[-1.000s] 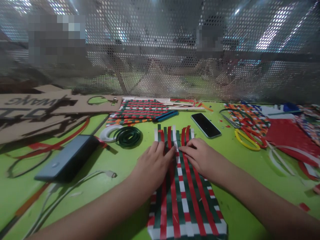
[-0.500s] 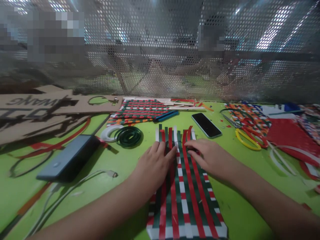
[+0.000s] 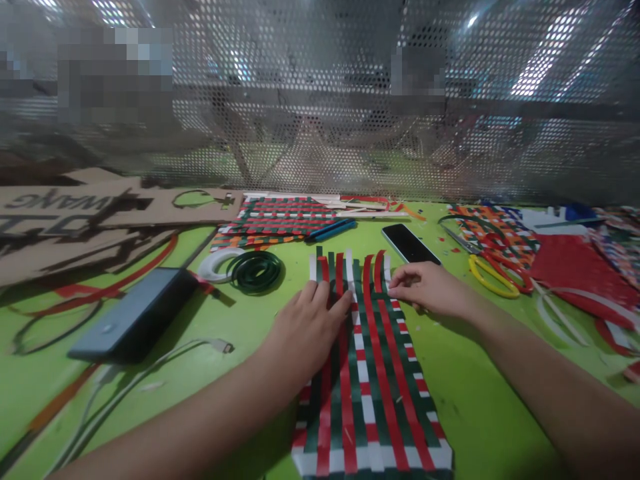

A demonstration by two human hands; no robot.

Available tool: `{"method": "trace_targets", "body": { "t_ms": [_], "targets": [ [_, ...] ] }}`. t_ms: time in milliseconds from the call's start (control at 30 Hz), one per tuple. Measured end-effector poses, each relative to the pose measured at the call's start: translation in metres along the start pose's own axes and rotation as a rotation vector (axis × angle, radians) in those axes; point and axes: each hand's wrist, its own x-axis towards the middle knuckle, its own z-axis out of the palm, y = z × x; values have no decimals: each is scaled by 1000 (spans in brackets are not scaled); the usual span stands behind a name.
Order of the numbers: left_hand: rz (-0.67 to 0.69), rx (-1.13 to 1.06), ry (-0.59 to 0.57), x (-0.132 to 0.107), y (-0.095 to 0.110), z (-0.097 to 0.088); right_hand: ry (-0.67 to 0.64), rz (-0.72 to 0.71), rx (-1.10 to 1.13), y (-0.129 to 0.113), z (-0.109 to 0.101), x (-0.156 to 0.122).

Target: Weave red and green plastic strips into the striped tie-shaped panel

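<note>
A woven mat of red, green and white strips [image 3: 369,407] lies lengthwise before me, its loose strip ends standing up at the far end. My left hand [image 3: 313,330] rests flat on the mat's left side, fingers spread and pressing on the strips near that end. At the far right edge my right hand [image 3: 425,288] has thumb and forefinger pinched on the end of a dark green cross strip [image 3: 381,295]. This strip passes over one red strip; its course farther left is hard to see.
A phone [image 3: 409,244] lies just beyond my right hand, with yellow- and red-handled scissors [image 3: 495,277] to its right. On the left are a power bank [image 3: 135,313] with a white cable, a green strip coil [image 3: 256,272] and cardboard [image 3: 200,203]. Perforated metal panel [image 3: 310,153] stands behind.
My right hand has moved right, from over the red strips to the mat's edge. The green cross strip now shows over a red strip there. My left hand stays in place.
</note>
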Motion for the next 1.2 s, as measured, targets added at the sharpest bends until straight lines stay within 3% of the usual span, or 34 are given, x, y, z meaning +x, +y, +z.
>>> {"method": "trace_targets", "body": {
  "t_ms": [200, 400, 567, 800, 1200],
  "targets": [
    [1, -8, -11, -1, 0, -1, -37, 75, 73, 1, -3, 6],
    [-20, -8, -25, -1, 1, -3, -76, 150, -43, 5, -7, 6],
    [-28, 0, -35, 1, 0, -5, -65, 122, -34, 6, -7, 5],
    [20, 15, 36, -2, -3, 0, -128, 61, 76, 13, -9, 0],
    [-157, -196, 106, -6, -14, -24, -138, 64, 115, 10, -11, -4]
  ]
}}
